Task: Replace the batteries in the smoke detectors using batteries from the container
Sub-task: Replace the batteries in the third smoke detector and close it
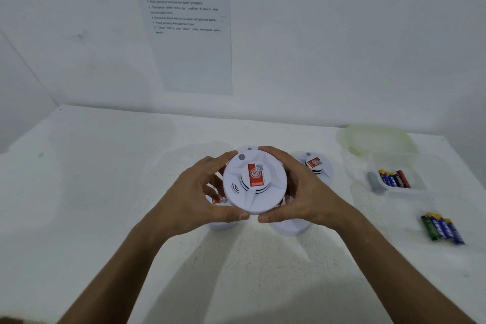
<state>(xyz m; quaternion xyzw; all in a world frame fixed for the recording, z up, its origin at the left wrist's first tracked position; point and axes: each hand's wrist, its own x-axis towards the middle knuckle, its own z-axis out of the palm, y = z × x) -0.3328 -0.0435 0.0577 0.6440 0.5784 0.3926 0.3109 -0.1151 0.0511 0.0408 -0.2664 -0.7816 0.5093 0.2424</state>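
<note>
Here we hold one smoke detector (254, 183) off the surface (105, 192) at the centre of the frame, both hands clamped on its round rim. Our left hand (194, 197) curls round the left edge and our right hand (302, 197) round the right, the thumbs almost meeting at the near edge and the fingers wrapped over the far edge. The detector faces up at us, its red label and vent slots on top, so the battery side must be the underside, which we cannot see. With no long axis to speak of, the coming move, as we judge it, turns on that flat disc: either a twist between the two hands or a flip to bring the back up.

Under and behind the hands lie more detectors: one at lower left (219, 218), one at lower right (289, 226), partly hidden, and another to the right of centre (315, 166). Further right, an open clear container (410, 181) holds a row of batteries (394, 179), with its lid (378, 139) just behind it. A loose group of batteries (443, 229) lies at the right edge, nearer us. Both lots are on our right hand's side. An instruction sheet (186, 29) hangs on the wall above.
</note>
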